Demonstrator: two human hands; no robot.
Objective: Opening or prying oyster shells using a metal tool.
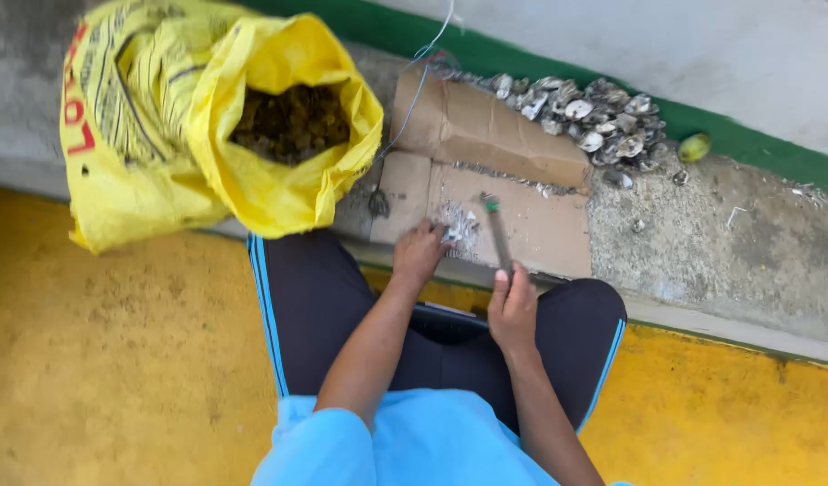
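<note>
Cardboard (531,225) lies on the ledge (702,243), and there the left hand (419,254) closes on a small shell (452,236). Right hand (513,308) grips a thin tool (498,232), tip near the shell. Yellow sack (162,117) stands at left, shell heap (585,117) behind the cardboard

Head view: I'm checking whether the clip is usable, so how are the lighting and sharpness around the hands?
Head view: soft, even daylight, no harsh shadows or glare; left hand and right hand with its tool are slightly soft, shell pile reasonably clear.
</note>
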